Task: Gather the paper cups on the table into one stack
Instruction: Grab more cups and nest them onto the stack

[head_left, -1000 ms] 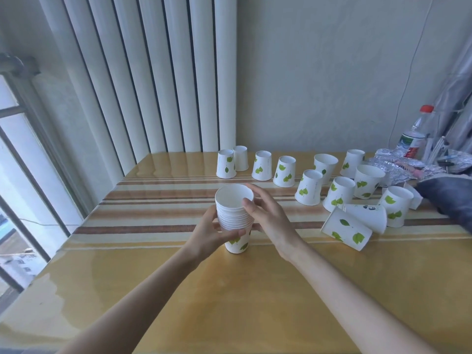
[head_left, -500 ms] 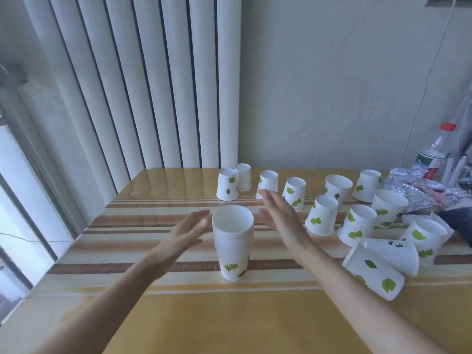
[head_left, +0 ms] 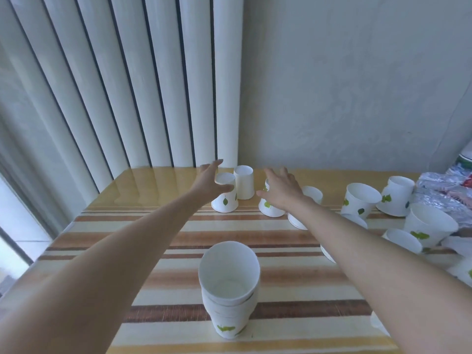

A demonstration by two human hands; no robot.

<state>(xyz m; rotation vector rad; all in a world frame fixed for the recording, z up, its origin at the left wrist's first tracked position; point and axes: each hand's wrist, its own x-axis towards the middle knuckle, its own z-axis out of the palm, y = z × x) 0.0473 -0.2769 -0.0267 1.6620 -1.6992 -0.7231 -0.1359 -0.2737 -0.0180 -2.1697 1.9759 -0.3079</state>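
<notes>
Both arms stretched to the far row of cups. Left hand open, fingers spread around an upside-down cup, holding nothing yet; right hand also open, fingers apart over another inverted cup. Stack standing free near the front edge of the table, between the forearms. Risk: forearm brushing the stack and tipping it; light neighbour cup easily knocked when closing the fingers.
</notes>
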